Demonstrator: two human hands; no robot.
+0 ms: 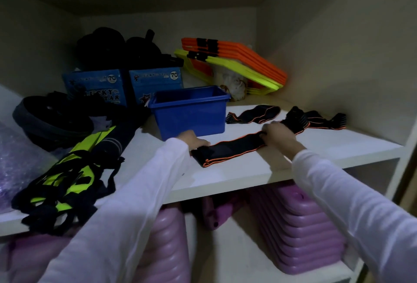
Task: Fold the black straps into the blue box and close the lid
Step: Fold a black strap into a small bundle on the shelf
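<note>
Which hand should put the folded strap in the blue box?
Probably the left hand. It holds the near end of the black strap right in front of the blue box, which stands open. The right hand grips the far end, further from the box.

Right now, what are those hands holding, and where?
One black strap with orange edging: left hand at its folded left end, right hand at its right end.
</note>
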